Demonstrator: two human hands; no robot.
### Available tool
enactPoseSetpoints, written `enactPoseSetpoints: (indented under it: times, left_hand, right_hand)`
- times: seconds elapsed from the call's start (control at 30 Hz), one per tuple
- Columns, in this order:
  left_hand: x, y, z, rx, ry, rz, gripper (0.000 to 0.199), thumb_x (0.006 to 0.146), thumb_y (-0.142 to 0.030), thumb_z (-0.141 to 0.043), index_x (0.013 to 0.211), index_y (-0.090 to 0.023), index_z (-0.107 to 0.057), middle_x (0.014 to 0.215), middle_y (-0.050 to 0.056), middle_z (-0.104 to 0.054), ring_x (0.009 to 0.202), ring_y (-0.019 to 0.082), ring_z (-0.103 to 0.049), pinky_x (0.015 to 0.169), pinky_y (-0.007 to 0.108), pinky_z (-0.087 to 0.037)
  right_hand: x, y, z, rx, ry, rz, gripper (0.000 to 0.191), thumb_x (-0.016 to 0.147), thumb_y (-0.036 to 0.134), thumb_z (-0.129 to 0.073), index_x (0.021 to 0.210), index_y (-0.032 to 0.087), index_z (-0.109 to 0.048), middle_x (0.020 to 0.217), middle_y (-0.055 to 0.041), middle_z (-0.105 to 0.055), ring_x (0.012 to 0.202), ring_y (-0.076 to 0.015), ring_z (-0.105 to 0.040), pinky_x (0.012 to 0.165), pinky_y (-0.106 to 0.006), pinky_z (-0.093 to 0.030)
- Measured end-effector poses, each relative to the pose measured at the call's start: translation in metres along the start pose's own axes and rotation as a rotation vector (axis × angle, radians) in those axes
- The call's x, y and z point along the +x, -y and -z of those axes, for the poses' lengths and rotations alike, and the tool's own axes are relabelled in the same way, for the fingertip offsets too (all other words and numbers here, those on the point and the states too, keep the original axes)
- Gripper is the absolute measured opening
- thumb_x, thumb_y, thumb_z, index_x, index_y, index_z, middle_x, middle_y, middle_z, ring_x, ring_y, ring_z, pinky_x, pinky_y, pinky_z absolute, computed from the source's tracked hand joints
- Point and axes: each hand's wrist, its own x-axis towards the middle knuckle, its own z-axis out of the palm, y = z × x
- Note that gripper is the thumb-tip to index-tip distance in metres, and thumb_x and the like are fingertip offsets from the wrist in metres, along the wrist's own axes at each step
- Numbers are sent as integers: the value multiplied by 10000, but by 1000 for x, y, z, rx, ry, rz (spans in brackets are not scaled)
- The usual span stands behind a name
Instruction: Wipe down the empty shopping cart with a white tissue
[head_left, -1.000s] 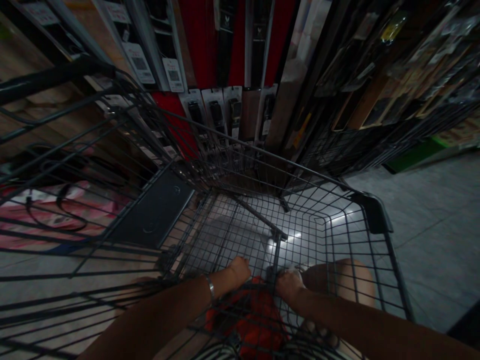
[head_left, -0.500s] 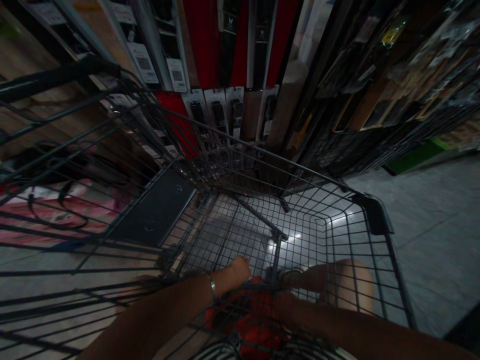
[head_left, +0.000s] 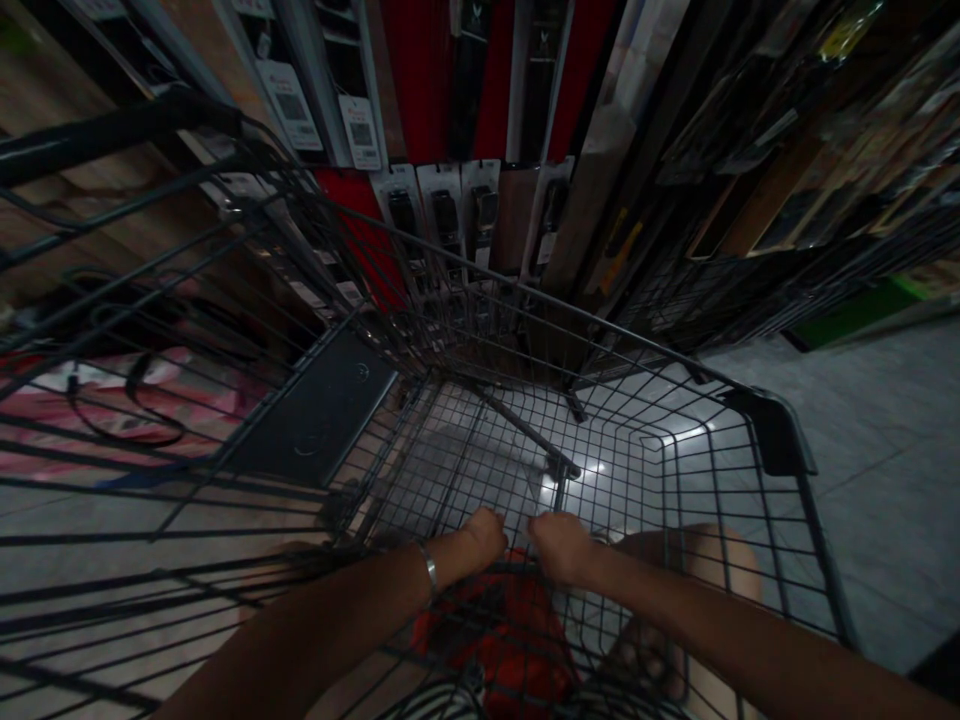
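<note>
In the head view, the left hand [head_left: 486,536], below a silver bracelet [head_left: 428,568], and the right hand [head_left: 559,547] are near each other inside the wire shopping cart [head_left: 600,325], above its grid bottom. Both grips look narrow, fingers curled, though whether they hold anything I cannot tell; red cloth [head_left: 525,640] shows through the wires just beside them.

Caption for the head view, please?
Two bare hands close together in a wire shopping cart, beside racks of carded goods.
</note>
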Motion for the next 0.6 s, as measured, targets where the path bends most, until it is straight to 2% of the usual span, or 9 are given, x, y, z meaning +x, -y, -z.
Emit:
enactPoseSetpoints:
  times: [0.1, 0.17, 0.3, 0.37, 0.43, 0.6]
  left_hand:
    - [0, 1, 5, 30, 22, -23, 213, 579, -94, -737, 763, -193, -699, 877, 112, -683, 888, 296, -563, 712, 354, -353]
    - [0, 1, 6, 24, 25, 1, 185, 594, -100, -732, 752, -189, -700, 877, 117, -683, 860, 291, -570, 699, 351, -353]
    - [1, 2, 4, 15, 31, -5, 193, 605, -113, -734, 788, -168, -705, 890, 144, -680, 856, 301, -580, 690, 357, -361]
    - [1, 3, 2, -8, 2, -1, 200, 612, -119, -731, 801, -175, -705, 901, 143, -681, 868, 304, -582, 701, 365, -364]
    - [1, 4, -1, -34, -19, 13, 189, 621, -138, -729, 800, -194, -702, 898, 130, -682, 873, 303, -583, 715, 374, -365]
    - [0, 4, 1, -6, 10, -1, 256, 572, -134, -758, 816, -186, -700, 902, 139, -678, 876, 313, -582, 715, 370, -369]
  right_hand:
    - [8, -4, 28, -150, -210, 66, 264, 818, 69, -454, 1025, 92, -616, 996, -180, -653, 958, -256, -619, 755, -336, -503]
    - [15, -10, 29, -203, -243, 72, 284, 844, 45, -395, 1028, 87, -608, 1026, -194, -633, 975, -258, -609, 764, -352, -504]
    - [24, -18, 1, -168, -59, 12, 314, 826, 8, -402, 1036, 69, -627, 1059, -198, -635, 980, -254, -620, 789, -336, -506]
    - [22, -16, -16, -135, -19, 9, 320, 806, -2, -428, 1041, 62, -636, 1075, -202, -635, 1012, -255, -613, 822, -325, -497]
    - [16, -9, -30, -92, 0, 53, 301, 789, 11, -464, 1020, 62, -649, 1081, -202, -639, 1028, -257, -610, 841, -318, -490]
    - [2, 16, -70, 187, 210, 137, 201, 715, 147, -599, 894, 145, -691, 945, -102, -707, 892, -228, -659, 745, -267, -512]
